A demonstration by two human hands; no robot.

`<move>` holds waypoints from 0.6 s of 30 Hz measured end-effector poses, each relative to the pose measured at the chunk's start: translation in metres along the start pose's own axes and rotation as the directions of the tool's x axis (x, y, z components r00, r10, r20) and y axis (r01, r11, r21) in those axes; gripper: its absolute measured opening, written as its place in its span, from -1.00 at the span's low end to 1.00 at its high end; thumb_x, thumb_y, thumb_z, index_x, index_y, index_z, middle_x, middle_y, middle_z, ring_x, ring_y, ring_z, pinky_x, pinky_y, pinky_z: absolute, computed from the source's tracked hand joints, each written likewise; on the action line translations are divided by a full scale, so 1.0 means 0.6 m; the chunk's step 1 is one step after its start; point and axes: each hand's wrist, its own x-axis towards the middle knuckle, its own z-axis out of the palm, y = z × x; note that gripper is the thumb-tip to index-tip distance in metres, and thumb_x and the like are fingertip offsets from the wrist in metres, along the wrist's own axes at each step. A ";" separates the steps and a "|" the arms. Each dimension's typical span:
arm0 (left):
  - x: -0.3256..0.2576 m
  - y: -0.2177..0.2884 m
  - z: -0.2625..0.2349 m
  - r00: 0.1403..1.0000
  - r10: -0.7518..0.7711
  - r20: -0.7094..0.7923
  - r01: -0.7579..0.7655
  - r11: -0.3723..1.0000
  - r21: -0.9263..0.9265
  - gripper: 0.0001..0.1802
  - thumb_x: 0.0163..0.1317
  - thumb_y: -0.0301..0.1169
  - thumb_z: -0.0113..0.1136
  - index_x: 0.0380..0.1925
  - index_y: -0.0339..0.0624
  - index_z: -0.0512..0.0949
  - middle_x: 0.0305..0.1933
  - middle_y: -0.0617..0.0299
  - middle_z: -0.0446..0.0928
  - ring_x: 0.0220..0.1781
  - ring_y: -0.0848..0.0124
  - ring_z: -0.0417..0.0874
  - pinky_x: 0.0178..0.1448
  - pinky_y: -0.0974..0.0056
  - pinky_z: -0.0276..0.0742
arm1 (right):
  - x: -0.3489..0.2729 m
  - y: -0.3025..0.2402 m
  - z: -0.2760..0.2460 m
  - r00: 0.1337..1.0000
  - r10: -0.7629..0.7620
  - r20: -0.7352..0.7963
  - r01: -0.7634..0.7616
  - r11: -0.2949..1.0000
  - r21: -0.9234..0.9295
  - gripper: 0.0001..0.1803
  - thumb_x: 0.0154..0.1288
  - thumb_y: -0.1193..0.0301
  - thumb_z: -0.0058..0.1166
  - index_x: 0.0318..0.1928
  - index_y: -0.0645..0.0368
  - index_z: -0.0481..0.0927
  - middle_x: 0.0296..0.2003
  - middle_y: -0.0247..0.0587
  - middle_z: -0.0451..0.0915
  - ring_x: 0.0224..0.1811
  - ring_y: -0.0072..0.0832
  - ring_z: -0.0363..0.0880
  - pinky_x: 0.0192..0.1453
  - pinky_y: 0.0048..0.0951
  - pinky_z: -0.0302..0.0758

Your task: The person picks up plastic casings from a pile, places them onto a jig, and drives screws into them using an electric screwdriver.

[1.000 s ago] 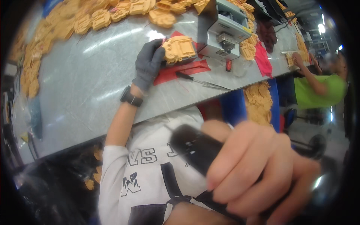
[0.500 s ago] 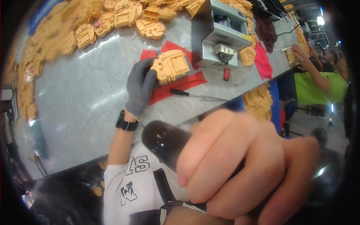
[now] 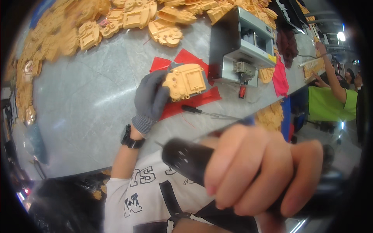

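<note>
My left hand [image 3: 150,95], in a dark grey glove, has its fingers closed on the left edge of a yellow plastic housing [image 3: 186,80] with molded ribs and small rings. The housing is over a grey block on red sheeting [image 3: 210,98]. Close to the camera, my bare right hand [image 3: 260,167] is wrapped round a black electric screwdriver [image 3: 184,157]. A thin bit sticks out of its left end, apart from the housing. A small black-handled screwdriver [image 3: 192,110] lies just right of my left hand, partly on the red sheeting.
Behind the housing stands a grey and black benchtop machine [image 3: 243,50]. Many yellow housings [image 3: 89,35] are heaped along the table's far and left edges. A blue bin of yellow parts [image 3: 270,115] is beside the table. At right, a person in a green top [image 3: 330,103] works.
The view has shifted, so the table things appear lower and farther right. My right hand with the electric screwdriver looks slightly smaller and its bit now shows. My left hand keeps its hold.
</note>
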 end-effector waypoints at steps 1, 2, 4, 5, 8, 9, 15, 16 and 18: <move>-0.003 0.000 -0.005 1.000 0.012 -0.001 -0.012 1.000 0.021 -0.66 0.13 -0.36 0.01 -0.10 -0.27 0.41 -0.14 -0.03 0.46 -0.14 0.08 0.48 -0.04 0.18 0.39 | 0.002 0.006 -0.003 1.000 0.012 0.021 -0.013 1.000 0.027 -0.59 0.07 0.27 0.24 -0.20 0.12 0.31 -0.43 -0.22 0.41 -0.59 -0.42 0.37 -0.59 -0.51 0.32; -0.004 -0.003 -0.012 1.000 0.007 -0.013 -0.007 0.999 0.035 -0.66 0.13 -0.36 0.01 -0.10 -0.27 0.41 -0.14 -0.03 0.46 -0.14 0.08 0.48 -0.04 0.18 0.39 | 0.004 0.008 -0.001 0.999 0.017 0.031 -0.020 0.997 0.070 -0.62 0.08 0.30 0.23 -0.21 0.13 0.32 -0.42 -0.22 0.42 -0.59 -0.43 0.36 -0.60 -0.52 0.31; -0.006 -0.005 -0.019 1.000 -0.001 -0.015 0.001 0.999 0.035 -0.66 0.13 -0.36 0.01 -0.10 -0.27 0.41 -0.12 -0.04 0.45 -0.13 0.08 0.48 -0.04 0.18 0.39 | 0.006 0.011 0.006 0.999 0.026 0.036 -0.029 0.994 0.109 -0.65 0.09 0.34 0.23 -0.23 0.14 0.33 -0.41 -0.22 0.43 -0.60 -0.43 0.35 -0.61 -0.52 0.30; -0.008 -0.007 -0.019 1.000 -0.003 -0.009 0.004 1.000 0.027 -0.66 0.14 -0.36 0.01 -0.10 -0.27 0.41 -0.12 -0.04 0.45 -0.13 0.08 0.47 -0.04 0.18 0.38 | 0.007 0.016 0.010 0.999 0.035 -0.003 -0.034 0.994 0.102 -0.67 0.10 0.37 0.21 -0.24 0.15 0.33 -0.43 -0.22 0.43 -0.61 -0.44 0.35 -0.61 -0.52 0.30; -0.006 0.001 -0.012 1.000 0.005 -0.018 -0.004 1.000 0.018 -0.67 0.14 -0.36 0.00 -0.11 -0.29 0.41 -0.13 -0.06 0.45 -0.13 0.06 0.47 -0.04 0.18 0.38 | 0.011 0.009 0.019 0.990 0.044 -0.132 -0.038 0.998 0.050 -0.74 0.12 0.45 0.15 -0.26 0.20 0.34 -0.47 -0.21 0.45 -0.63 -0.45 0.36 -0.61 -0.53 0.29; 0.001 0.006 -0.011 1.000 0.017 -0.004 -0.017 1.000 0.006 -0.67 0.14 -0.36 0.00 -0.11 -0.29 0.41 -0.13 -0.06 0.45 -0.13 0.06 0.47 -0.04 0.18 0.38 | 0.012 0.001 0.021 0.983 0.041 -0.177 -0.037 0.999 0.026 -0.77 0.13 0.48 0.13 -0.27 0.22 0.34 -0.49 -0.21 0.45 -0.64 -0.46 0.36 -0.61 -0.53 0.29; -0.004 0.004 -0.004 1.000 0.017 -0.016 -0.017 1.000 -0.008 -0.66 0.16 -0.31 -0.05 -0.13 -0.30 0.41 -0.17 -0.05 0.46 -0.13 0.07 0.48 -0.03 0.19 0.37 | 0.011 0.011 0.036 0.985 -0.011 -0.174 0.016 0.999 0.030 -0.77 0.11 0.43 0.17 -0.31 0.20 0.38 -0.53 -0.21 0.47 -0.71 -0.50 0.34 -0.66 -0.59 0.28; -0.005 -0.002 -0.005 1.000 0.023 -0.013 -0.023 1.000 0.016 -0.66 0.17 -0.30 -0.07 -0.13 -0.30 0.41 -0.17 -0.04 0.46 -0.12 0.08 0.47 -0.02 0.19 0.37 | 0.012 0.017 0.038 0.986 -0.018 -0.168 0.025 0.999 0.039 -0.77 0.10 0.42 0.18 -0.32 0.19 0.39 -0.54 -0.21 0.48 -0.72 -0.50 0.34 -0.67 -0.60 0.28; -0.007 -0.005 -0.019 1.000 -0.006 -0.024 0.006 1.000 0.019 -0.66 0.17 -0.30 -0.07 -0.13 -0.29 0.41 -0.17 -0.03 0.46 -0.12 0.09 0.47 -0.02 0.20 0.37 | 0.013 0.039 0.042 0.987 -0.009 -0.161 0.020 0.997 0.071 -0.77 0.10 0.42 0.18 -0.33 0.19 0.40 -0.55 -0.21 0.48 -0.73 -0.51 0.34 -0.68 -0.61 0.28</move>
